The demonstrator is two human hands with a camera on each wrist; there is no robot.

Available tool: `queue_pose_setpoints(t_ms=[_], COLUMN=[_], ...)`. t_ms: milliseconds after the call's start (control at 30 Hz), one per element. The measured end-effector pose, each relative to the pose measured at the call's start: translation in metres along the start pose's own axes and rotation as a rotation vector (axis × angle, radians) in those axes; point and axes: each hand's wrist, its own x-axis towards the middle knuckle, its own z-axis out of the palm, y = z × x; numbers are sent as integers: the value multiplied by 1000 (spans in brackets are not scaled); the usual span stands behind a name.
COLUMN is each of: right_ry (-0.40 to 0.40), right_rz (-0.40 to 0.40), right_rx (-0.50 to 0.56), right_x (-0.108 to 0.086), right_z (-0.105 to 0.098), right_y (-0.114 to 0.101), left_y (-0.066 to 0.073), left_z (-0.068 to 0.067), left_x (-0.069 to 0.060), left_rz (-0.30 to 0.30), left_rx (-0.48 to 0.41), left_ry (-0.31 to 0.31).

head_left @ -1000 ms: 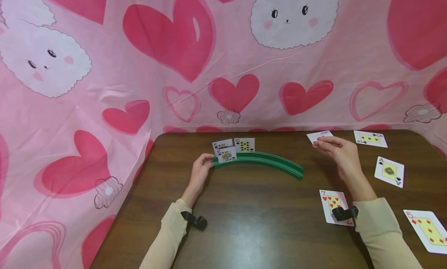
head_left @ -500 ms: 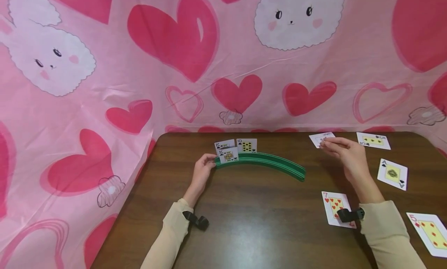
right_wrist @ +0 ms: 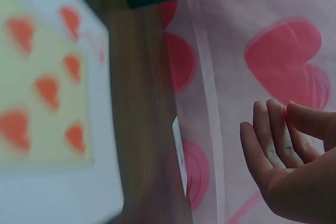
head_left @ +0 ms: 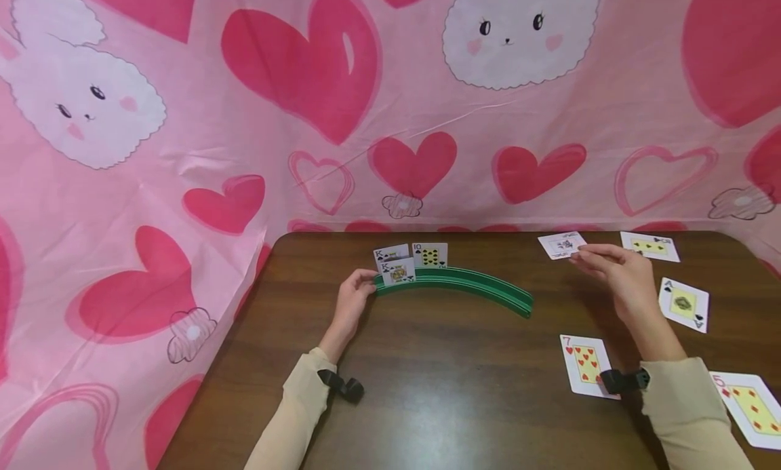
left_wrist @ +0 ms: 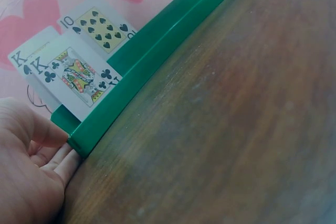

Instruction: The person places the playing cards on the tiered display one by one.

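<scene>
Left hand (head_left: 354,297) grips curved green card holder (head_left: 472,287)

The holder lies at the centre of the head view, its left end between the person's thumb and fingers. A king of clubs (head_left: 398,272), another king (head_left: 384,254) and a ten of spades (head_left: 430,256) stand in it. Right of centre, the right hand (head_left: 628,280) is empty, fingers loosely bent, near a picture card (head_left: 558,244).

In the middle of the head view, the card holder (head_left: 472,280) is on the table (head_left: 451,368). Three cards (head_left: 398,272) stand in its left half; five cards (head_left: 683,304) lie at right.
</scene>
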Motion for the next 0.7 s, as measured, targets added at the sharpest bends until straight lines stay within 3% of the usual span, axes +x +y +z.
queue_pose_setpoints(t_ms=[433,700], right_ry=[25,116], right_rz=[-16,-6], right_rx=[47,107], right_x=[-14,-20], right_z=[-44,-66], right_y=[-8,-16], left_y=[-2,-1], left_z=[-2,-1], left_x=[0,1], left_rz=[-8,-24], left_rx=[4,-3], left_ry=[-3,-12])
